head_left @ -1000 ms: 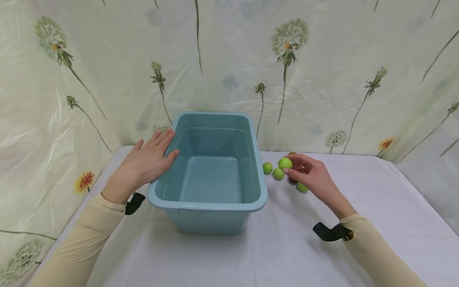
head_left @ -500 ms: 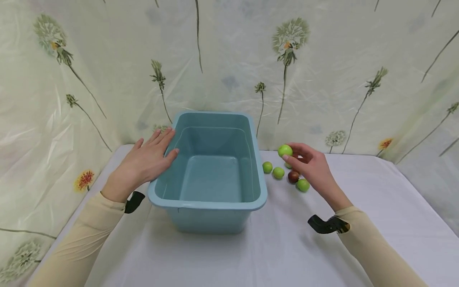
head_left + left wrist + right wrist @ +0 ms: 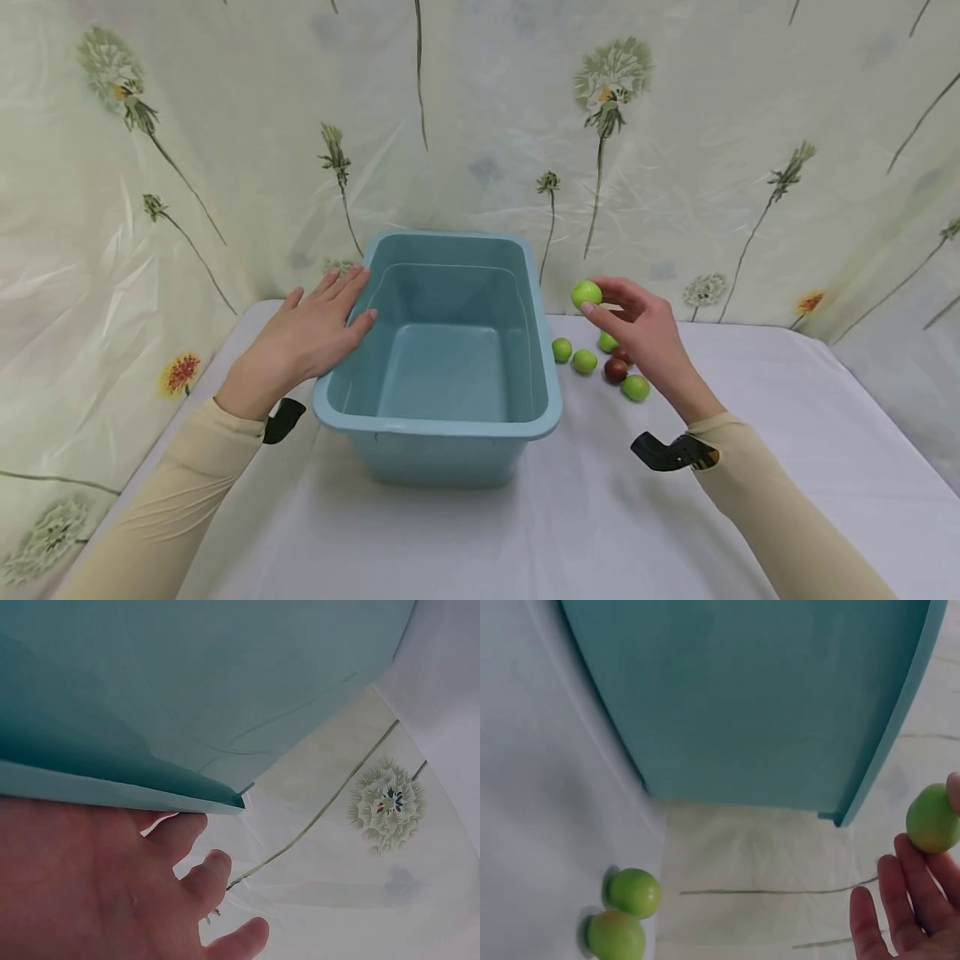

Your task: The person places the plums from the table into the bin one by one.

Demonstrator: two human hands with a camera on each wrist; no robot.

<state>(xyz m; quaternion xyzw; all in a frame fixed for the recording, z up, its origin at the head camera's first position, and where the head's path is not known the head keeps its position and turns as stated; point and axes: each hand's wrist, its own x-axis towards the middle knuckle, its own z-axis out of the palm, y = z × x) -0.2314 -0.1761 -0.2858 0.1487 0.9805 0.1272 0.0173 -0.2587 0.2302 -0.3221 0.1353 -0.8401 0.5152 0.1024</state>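
Observation:
A small green round fruit (image 3: 587, 293) is pinched between the thumb and fingers of my right hand (image 3: 643, 327), raised above the table to the right of the tub. In the right wrist view the same green fruit (image 3: 933, 819) shows at the right edge, level with the tub's rim. My left hand (image 3: 303, 342) rests on the left rim of a blue-green plastic tub (image 3: 438, 428), its fingers straight and spread. From below, the left wrist view shows those fingers (image 3: 202, 881) beside the rim. Nothing lies on the visible floor of the tub.
Several green fruits (image 3: 636, 387) and dark red ones (image 3: 616, 371) lie on the white-covered table (image 3: 675, 533) right of the tub, below my right hand. A flower-printed plastic sheet (image 3: 480, 100) hangs close behind the tub and along the sides.
My right hand has lifted the green fruit up off the group and moved slightly left toward the tub, uncovering the fruits beneath. My left hand has stayed on the rim.

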